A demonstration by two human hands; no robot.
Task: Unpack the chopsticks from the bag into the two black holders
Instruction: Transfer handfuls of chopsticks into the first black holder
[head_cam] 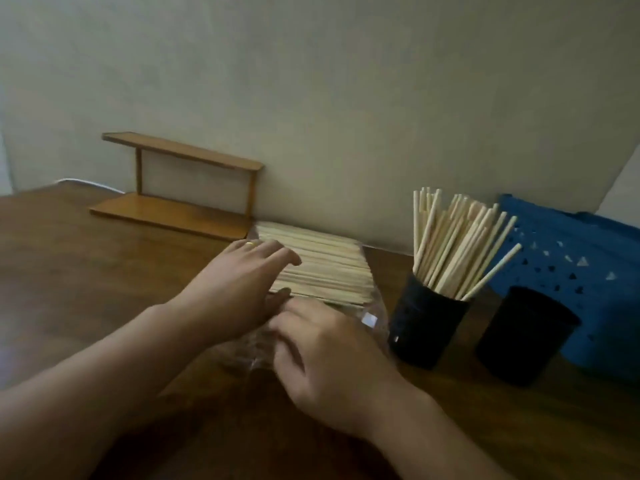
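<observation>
From the head camera, the bag (313,271) of chopsticks lies flat on the table (104,271) at center. The left hand (242,282) rests on the bag's 9 o'clock edge, fingers straight. The right hand (322,362), at 6 o'clock, pinches the bag's crumpled clear mouth. At 3 o'clock stand a filled black holder (424,327) and a second black holder (519,336).

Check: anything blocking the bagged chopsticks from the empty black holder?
Yes. The filled black perforated holder, with chopsticks fanning out, stands between the clear plastic bag of wooden chopsticks and the empty black holder at far right.
</observation>
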